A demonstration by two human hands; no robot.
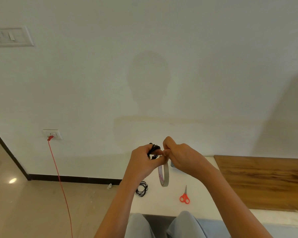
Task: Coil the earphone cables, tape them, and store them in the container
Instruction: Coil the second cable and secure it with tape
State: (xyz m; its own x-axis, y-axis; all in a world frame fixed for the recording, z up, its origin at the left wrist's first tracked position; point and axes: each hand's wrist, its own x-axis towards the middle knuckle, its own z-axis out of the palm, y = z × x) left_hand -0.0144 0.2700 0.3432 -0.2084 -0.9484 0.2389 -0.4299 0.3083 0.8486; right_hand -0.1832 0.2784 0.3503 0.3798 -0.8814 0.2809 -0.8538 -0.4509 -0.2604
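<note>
Head view. Both hands are working together in mid-air above the white tabletop [162,206], well clear of its surface. The left hand [143,160] is pinching a black coiled earphone cable [153,149], fingers [159,161] closed on the bundle. The right hand [181,157] is sitting just beside it, thumb and forefinger pressed together at the cable, apparently on the free tape end, though the strip itself is too small to make out. The tape roll [164,174] is hanging edge-on directly below the two hands, its ring standing upright, so the tape is running upward from roll to bundle.

A second coiled cable [142,188] is lying on the tabletop near the left wrist. The red scissors [184,196] are lying nearer the right arm, blades pointing away from the person; the right hand looks better placed for cutting. No container is clearly in view.
</note>
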